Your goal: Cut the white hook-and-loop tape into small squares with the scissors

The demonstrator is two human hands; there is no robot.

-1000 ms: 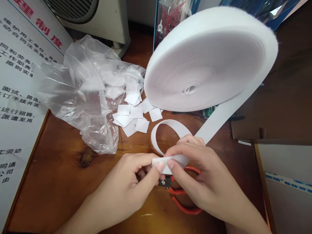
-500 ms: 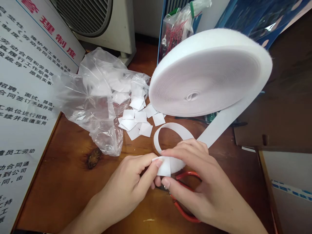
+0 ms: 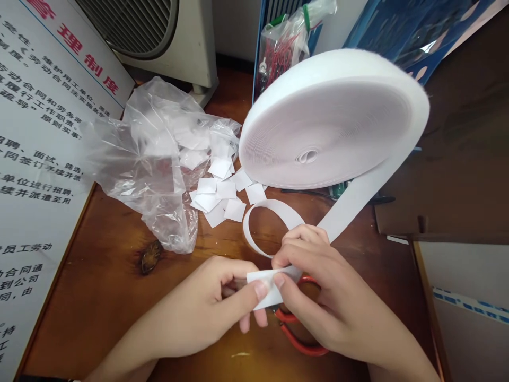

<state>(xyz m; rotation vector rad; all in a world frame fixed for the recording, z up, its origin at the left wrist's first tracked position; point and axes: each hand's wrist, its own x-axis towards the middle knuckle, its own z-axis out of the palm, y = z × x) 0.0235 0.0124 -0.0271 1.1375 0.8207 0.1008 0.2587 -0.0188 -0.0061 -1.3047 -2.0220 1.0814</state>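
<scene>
On the near side of the white roll (image 3: 330, 127), the white strip (image 3: 271, 297) points its free end left, long axis running crosswise, pinched by the fingers of the left hand (image 3: 210, 307) and right hand (image 3: 334, 292), though any fold beneath the thumbs cannot be confirmed.

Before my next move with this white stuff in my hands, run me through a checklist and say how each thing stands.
1. Left hand gripping the white piece: ok, thumb on top.
2. Right hand gripping it: ok.
3. White piece joined to the white strip: cannot tell, right hand covers the spot.
4. Red-handled scissors uncovered: not ok, partly hidden.
5. White squares apart from both hands: ok, beside the plastic bag.
</scene>
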